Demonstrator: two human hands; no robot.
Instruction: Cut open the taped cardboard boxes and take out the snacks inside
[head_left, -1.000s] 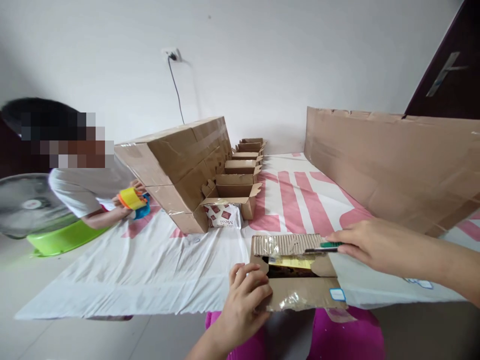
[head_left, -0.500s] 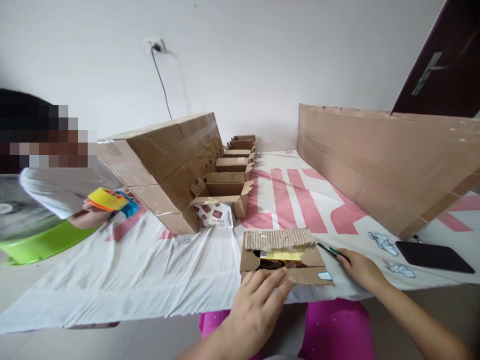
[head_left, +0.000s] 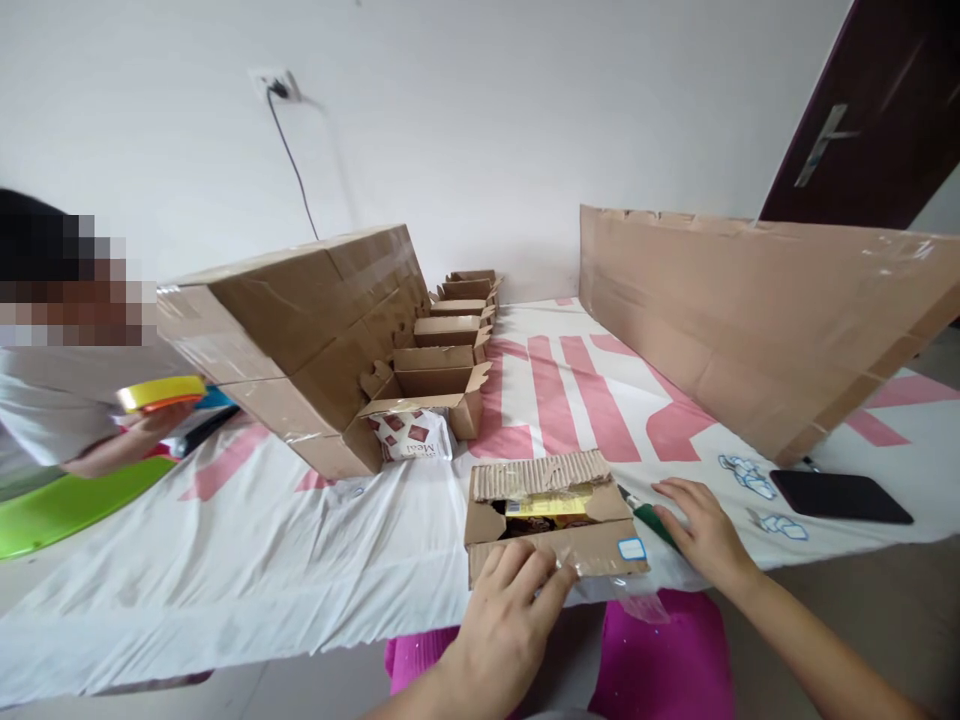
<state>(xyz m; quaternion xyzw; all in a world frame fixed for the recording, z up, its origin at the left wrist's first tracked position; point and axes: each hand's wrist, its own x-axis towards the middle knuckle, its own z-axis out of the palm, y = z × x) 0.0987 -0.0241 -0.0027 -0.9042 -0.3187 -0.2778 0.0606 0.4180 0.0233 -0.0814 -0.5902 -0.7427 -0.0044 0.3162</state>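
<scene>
A small torn cardboard box [head_left: 555,545] sits at the table's near edge, its top partly open. Through the gap a yellow printed packet [head_left: 547,503] and some dark contents show. My left hand [head_left: 517,610] grips the near edge of this box, fingers curled over it. Just right of the box lies a green-handled utility knife [head_left: 658,524] on the cloth. My right hand [head_left: 709,535] is beside the knife, its fingers stretched out and nothing held. A strip of clear tape [head_left: 645,606] hangs below the box's front corner.
A tall cardboard stack [head_left: 300,350] stands left, with a row of open boxes [head_left: 439,385] and a white "Meal" packet [head_left: 412,435] beside it. At right are a large cardboard panel [head_left: 750,330] and a black phone [head_left: 841,497]. A co-worker's hand [head_left: 154,425] holds yellow tape.
My right hand has let go of the utility knife, which now lies by the box. My left hand stays on the box. The view has shifted slightly; the co-worker's hand has moved.
</scene>
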